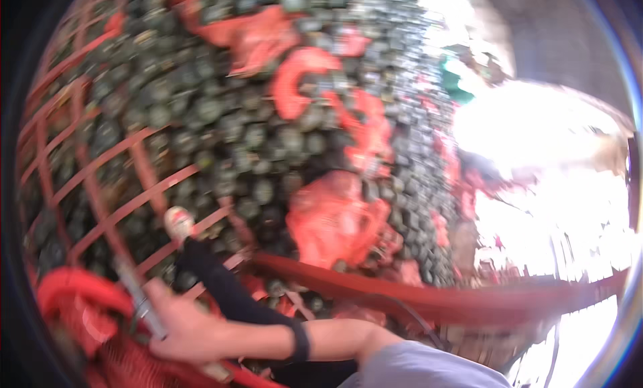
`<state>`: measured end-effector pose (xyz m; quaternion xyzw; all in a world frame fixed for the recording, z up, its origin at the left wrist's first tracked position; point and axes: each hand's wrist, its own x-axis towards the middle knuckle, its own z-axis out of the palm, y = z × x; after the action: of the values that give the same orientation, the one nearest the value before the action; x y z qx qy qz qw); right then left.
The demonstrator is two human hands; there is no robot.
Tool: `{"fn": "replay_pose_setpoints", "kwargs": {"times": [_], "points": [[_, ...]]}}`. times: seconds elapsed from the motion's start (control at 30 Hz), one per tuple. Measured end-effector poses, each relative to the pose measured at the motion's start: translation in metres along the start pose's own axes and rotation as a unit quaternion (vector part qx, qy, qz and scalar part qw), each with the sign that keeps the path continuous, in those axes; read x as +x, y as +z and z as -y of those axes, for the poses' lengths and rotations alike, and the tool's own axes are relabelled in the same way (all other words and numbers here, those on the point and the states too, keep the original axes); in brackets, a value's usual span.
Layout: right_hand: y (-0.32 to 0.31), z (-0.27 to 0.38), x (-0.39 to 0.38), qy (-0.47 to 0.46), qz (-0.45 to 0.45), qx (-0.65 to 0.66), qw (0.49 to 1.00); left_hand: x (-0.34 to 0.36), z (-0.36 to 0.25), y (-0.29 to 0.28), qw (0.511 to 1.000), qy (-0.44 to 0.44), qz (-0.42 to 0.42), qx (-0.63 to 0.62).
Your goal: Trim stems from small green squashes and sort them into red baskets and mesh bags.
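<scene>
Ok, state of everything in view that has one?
Hand, at a slanted grey stick; open or shut, too blurred
Wristband, worn
Leg, stretched out
Shoe, worn
Green produce, heaped loose
Red bags, crumpled, lying on the produce
Red lattice, gapped, produce showing through

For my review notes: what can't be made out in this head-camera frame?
In the head view:
- Right hand: fingers motion-blurred; how they meet the grey rod is unclear.
- Left hand: out of frame.
- Dark-green round produce: too blurred to identify.
- Red netting: cut off by the lower edge.
- Background at right: lost in glare.
</scene>
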<state>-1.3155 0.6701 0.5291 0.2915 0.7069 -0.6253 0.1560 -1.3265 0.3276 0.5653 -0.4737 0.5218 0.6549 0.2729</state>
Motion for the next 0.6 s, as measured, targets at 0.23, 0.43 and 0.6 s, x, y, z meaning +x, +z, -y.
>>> {"fn": "replay_pose_setpoints", "kwargs": {"times": [0.23, 0.43, 0.6], "points": [[-0.155, 0.09, 0.029, 0.005, 0.0, 0.047, 0.999, -0.05, -0.062, 0.101, 0.993, 0.057, 0.035, -0.094], [-0.249, 0.125, 0.038, 0.007, -0.155, 0.062, 0.986, 0.032, -0.053, 0.218, 0.991, 0.08, 0.105, -0.02], [-0.27, 0.16, 0.079, 0.126, -0.095, -0.148, 0.976, 0.01, -0.116, 0.279, 0.99, 0.086, 0.083, 0.068]]}}
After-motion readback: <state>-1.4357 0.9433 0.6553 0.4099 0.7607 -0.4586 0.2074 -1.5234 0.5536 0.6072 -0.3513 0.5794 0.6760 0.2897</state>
